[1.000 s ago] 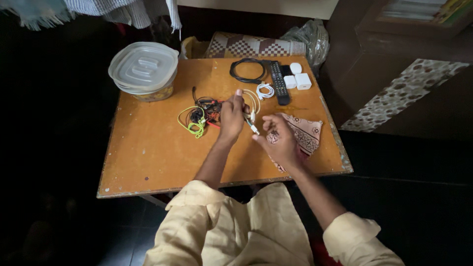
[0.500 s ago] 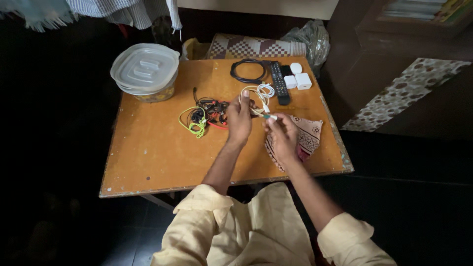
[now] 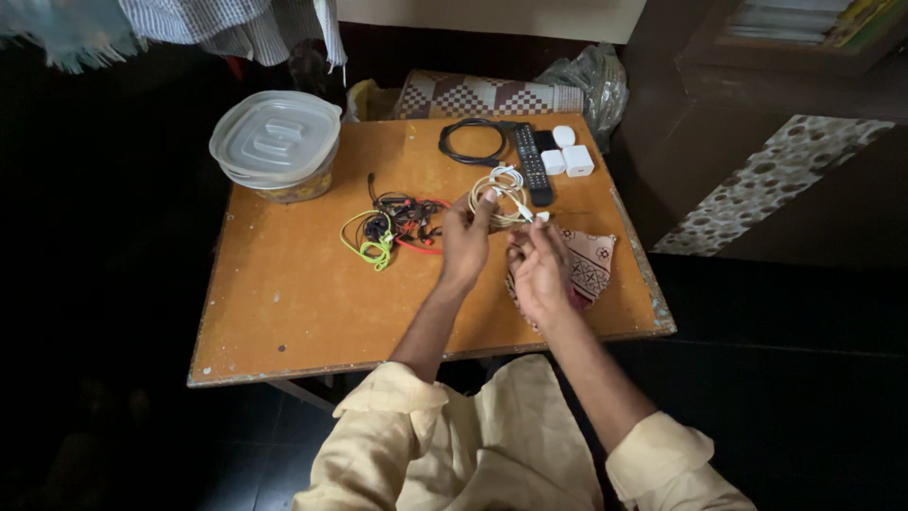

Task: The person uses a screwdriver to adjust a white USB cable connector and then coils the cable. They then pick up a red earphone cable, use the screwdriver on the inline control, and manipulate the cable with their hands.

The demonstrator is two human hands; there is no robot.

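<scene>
Counter (image 3: 284, 303): matt orange board, worn, with a chipped and scuffed near edge. White cable (image 3: 501, 194), in the grip of both hands: smooth plastic sheath with a slight sheen. Tangled earphone cords (image 3: 392, 222), left of it: rubbery plastic in green, red and black. Lidded container (image 3: 274, 137), far left: translucent, glossy plastic. Remote control (image 3: 532, 166) and coiled black cable (image 3: 470, 142): dark matt plastic. Chargers (image 3: 567, 156): smooth white plastic. Pouch (image 3: 591, 265), near right: printed woven cloth. Sleeves (image 3: 397, 426): pale, soft matt cloth.
</scene>
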